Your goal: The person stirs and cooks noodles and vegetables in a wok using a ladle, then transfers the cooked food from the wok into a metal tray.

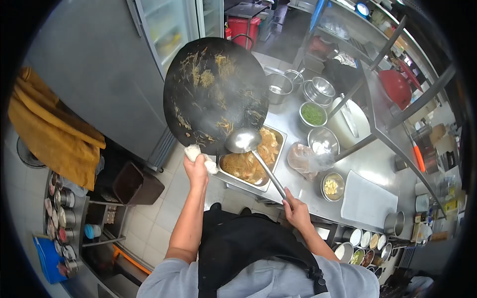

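My left hand is closed round the near edge of a big black wok, with a white cloth between the fingers and the metal. The wok is tipped up, and bits of noodle cling to its inside. In my right hand is the handle of a steel ladle; its bowl lies at the wok's lower right edge. Below the wok, a rectangular steel pan on the counter holds a heap of brown noodles. The wok and ladle hide part of this pan.
Right of the pan stand a bowl of chopped greens, a plastic bag, a bowl of pale pieces and a white sheet. A metal shelf frame rises over the counter. A brown bin stands at left.
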A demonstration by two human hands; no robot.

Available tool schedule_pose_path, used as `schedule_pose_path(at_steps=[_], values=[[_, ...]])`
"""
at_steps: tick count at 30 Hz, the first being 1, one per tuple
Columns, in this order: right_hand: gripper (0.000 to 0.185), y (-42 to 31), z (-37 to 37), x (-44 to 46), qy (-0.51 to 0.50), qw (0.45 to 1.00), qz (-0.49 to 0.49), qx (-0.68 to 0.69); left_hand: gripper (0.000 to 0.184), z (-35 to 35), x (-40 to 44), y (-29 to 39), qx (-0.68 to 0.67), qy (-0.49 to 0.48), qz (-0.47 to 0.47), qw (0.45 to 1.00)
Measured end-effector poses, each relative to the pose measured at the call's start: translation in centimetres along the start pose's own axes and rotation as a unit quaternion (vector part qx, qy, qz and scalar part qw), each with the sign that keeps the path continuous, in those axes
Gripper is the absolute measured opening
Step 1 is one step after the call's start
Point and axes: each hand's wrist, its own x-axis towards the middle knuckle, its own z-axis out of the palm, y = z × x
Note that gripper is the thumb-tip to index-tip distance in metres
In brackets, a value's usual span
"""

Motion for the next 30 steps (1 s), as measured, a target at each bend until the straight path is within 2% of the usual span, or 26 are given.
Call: schedule_pose_path(at_steps=[2, 4, 8, 10, 13, 15, 18, 20, 21, 22, 25, 28, 29, 30], values=[[0.049, -1.6, 0.2, 1.3, 0.014, 1.0, 0.004, 0.008, 0.027, -0.3, 0.5, 0.2, 0.023, 0.014, -0.012, 1.0], [0.05, -2.6, 1.6, 6.2, 0.071, 0.997, -0.008, -0.004, 0.027, -0.4, 1.1, 0.3, 0.007, -0.001, -0.015, 1.0], [0.051, -5.1, 1.8, 19.2, 0.226, 0.962, -0.123, -0.088, 0.027, -0.3, 1.6, 0.8, -0.014, -0.019, -0.034, 0.999], [0.052, -6.4, 0.2, 22.8, 0.194, 0.964, -0.096, -0.157, 0.026, -0.2, 2.0, 1.5, -0.011, -0.023, -0.037, 0.999], [0.051, -4.9, -0.2, 22.6, 0.173, 0.967, -0.076, -0.173, 0.025, -0.3, 2.6, 2.6, -0.025, -0.037, -0.053, 0.998], [0.052, -1.9, 1.6, 18.9, 0.165, 0.973, -0.086, -0.136, 0.025, -0.5, 3.3, 2.9, -0.042, -0.05, -0.068, 0.996], [0.046, -3.8, 2.4, 8.6, 0.096, 0.99, 0.037, -0.099, 0.025, -0.5, 4.2, 2.4, -0.067, -0.038, -0.097, 0.992], [0.046, -6.5, 3.5, 2.4, 0.078, 0.993, 0.047, -0.076, 0.026, -0.9, 5.2, 1.4, -0.042, -0.043, -0.087, 0.994], [0.05, -8.1, 3.7, 0.4, 0.031, 0.996, 0.08, -0.002, 0.026, -1.1, 5.8, 0.9, -0.044, -0.044, -0.087, 0.994], [0.048, -9.4, 4.2, -0.7, 0.027, 0.995, 0.094, 0.023, 0.027, -1.2, 6.2, 0.6, -0.049, -0.048, -0.082, 0.994], [0.047, -11.2, 5.4, 1.9, 0.08, 0.993, 0.07, 0.044, 0.028, -2.0, 7.2, 0.3, -0.042, -0.056, -0.082, 0.994], [0.048, -12.4, 5.9, 10.7, 0.11, 0.99, 0.068, 0.064, 0.028, -1.6, 7.3, 1.7, -0.04, -0.069, -0.084, 0.993], [0.048, -12.1, 6.8, 14.2, 0.203, 0.977, -0.031, 0.05, 0.028, -1.4, 7.3, 2.2, -0.046, -0.074, -0.083, 0.993], [0.048, -13.0, 6.4, 17.4, 0.205, 0.978, -0.031, 0.027, 0.028, -1.3, 7.4, 2.3, -0.045, -0.079, -0.083, 0.992]])
